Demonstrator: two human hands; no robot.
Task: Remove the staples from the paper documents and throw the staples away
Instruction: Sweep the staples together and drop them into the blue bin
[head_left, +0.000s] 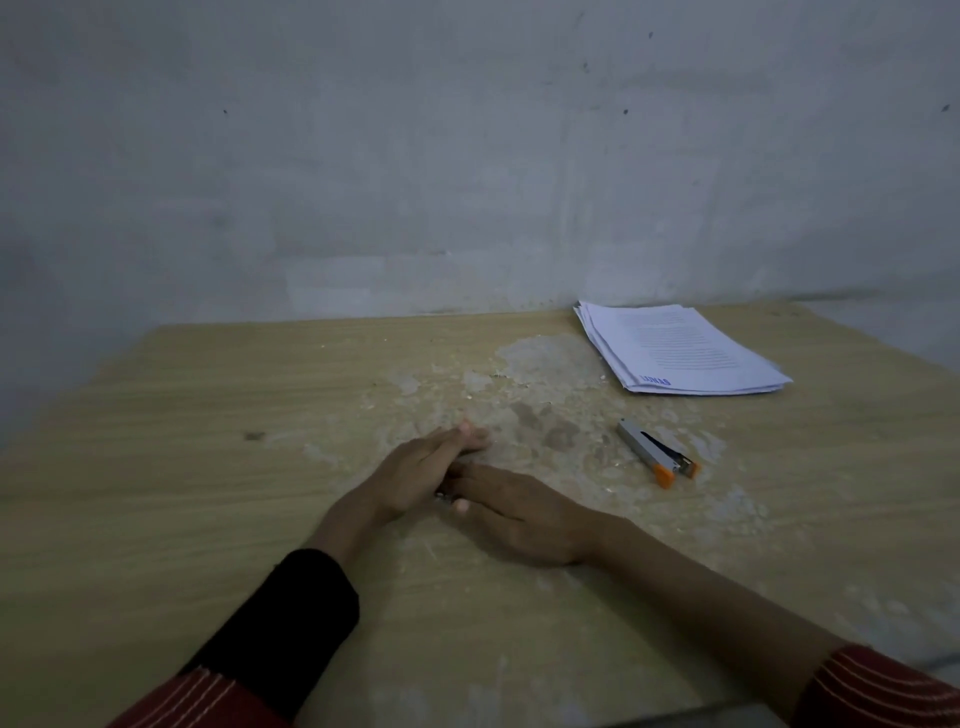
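My left hand (423, 470) stands on its edge on the wooden table (208, 415), fingers straight and pointing away from me. My right hand (519, 512) lies flat, palm down, its fingertips against the left palm. Between the two hands a small shiny metal bit (442, 497) shows at the table surface; it is too small to tell what it is. A stack of printed paper documents (680, 351) lies at the back right near the wall. A grey stapler with orange tips (657, 453) lies between that stack and my right hand, untouched.
The table top has a worn, pale patch (545, 395) across its middle. A grey wall (467, 156) runs right behind the table's far edge. The table's right edge drops off past the papers. No bin is in view.
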